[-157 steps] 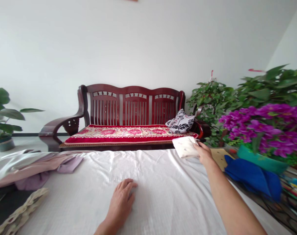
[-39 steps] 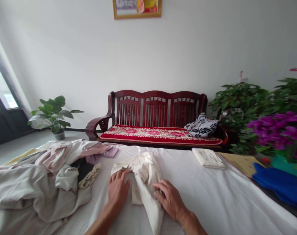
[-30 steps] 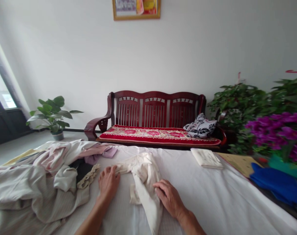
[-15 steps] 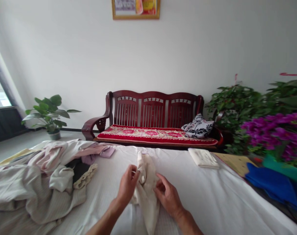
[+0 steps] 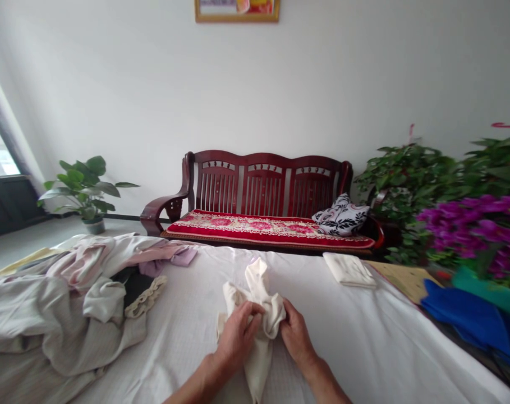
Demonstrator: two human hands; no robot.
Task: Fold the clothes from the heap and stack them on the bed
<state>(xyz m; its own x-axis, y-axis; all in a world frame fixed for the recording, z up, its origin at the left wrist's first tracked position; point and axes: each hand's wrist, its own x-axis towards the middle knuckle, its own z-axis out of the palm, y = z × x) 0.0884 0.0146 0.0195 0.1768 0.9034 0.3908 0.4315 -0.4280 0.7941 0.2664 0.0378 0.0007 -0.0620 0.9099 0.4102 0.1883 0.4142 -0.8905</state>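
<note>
A crumpled cream garment [image 5: 258,359] lies on the white cloth in front of me, its far end pointing toward the sofa and its near end tapering toward me. My left hand [image 5: 239,332] is over the garment's middle, fingers closed on the fabric. My right hand [image 5: 295,335] pinches a bunched fold along the right side. What part of the garment each hand grips is partly hidden by the fingers. A neatly folded cream cloth [image 5: 348,270] lies apart, toward the far right.
A heap of grey, pink and white clothes [image 5: 69,314] covers the left of the white-draped table [image 5: 364,348]. Blue fabric [image 5: 469,314] and purple flowers [image 5: 477,227] stand at the right edge. Behind is a red wooden sofa [image 5: 263,188] with a patterned cushion [image 5: 343,216].
My left hand has moved right, across the garment, and closed on it. My right hand now pinches a fold. The garment's upper part has been spread and bunched differently.
</note>
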